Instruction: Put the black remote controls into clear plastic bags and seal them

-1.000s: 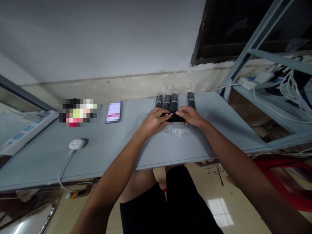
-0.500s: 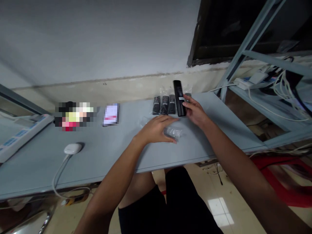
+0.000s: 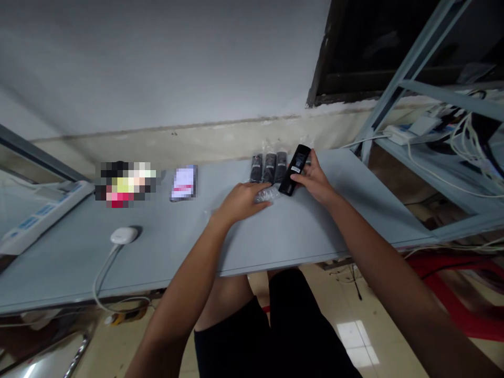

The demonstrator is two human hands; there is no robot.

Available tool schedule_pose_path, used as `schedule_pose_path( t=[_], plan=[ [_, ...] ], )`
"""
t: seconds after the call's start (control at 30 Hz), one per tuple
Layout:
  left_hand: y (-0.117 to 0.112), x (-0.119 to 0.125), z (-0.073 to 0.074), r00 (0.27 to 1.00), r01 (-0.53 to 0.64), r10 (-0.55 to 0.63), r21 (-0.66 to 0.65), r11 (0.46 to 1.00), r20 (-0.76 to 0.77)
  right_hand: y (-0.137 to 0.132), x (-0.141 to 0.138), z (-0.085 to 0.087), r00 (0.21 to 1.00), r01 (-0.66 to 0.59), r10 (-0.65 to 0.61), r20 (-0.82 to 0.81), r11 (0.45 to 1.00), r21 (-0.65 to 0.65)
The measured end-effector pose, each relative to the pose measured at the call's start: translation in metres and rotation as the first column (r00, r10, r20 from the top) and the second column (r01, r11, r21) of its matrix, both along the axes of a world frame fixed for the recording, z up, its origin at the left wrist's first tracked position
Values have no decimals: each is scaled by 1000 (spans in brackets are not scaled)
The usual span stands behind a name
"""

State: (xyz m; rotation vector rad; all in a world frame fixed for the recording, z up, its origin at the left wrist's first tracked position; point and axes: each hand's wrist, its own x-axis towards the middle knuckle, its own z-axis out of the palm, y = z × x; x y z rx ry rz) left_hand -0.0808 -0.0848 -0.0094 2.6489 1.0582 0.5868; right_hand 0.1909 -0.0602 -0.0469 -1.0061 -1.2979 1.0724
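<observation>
Black and slim, the device (image 3: pixel 298 161) sits edge-pinched in the right hand (image 3: pixel 315 179), seemingly so its label (image 3: pixel 295 169) shows, with the left hand (image 3: pixel 242 202) spread around crumpled plastic (image 3: pixel 269 194).

Left fingers (image 3: pixel 261 186) parted, right fingers (image 3: pixel 314 158) curled

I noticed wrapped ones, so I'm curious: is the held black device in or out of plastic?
Out: the black device in the right hand looks bare; crumpled plastic lies by the left hand.
</observation>
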Motion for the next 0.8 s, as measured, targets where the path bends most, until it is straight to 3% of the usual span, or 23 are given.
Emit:
schedule_pose_path(
  t=[0.3, 0.53, 0.8],
  plan=[
    [-5, 8, -6, 1000, 7, -7, -28, 1000, -2, -5, -12, -3, 993, 68, -72, 89, 996, 51],
    [-4, 11, -13, 999, 38, -39, 38, 999, 27, -8, -23, -5, 985, 111, -118, 123, 992, 61],
    [-5, 16, -16, 997, 70, -71, 40, 997, 31, -11, -28, -4, 982, 97, -106, 158, 993, 63]
  ],
)
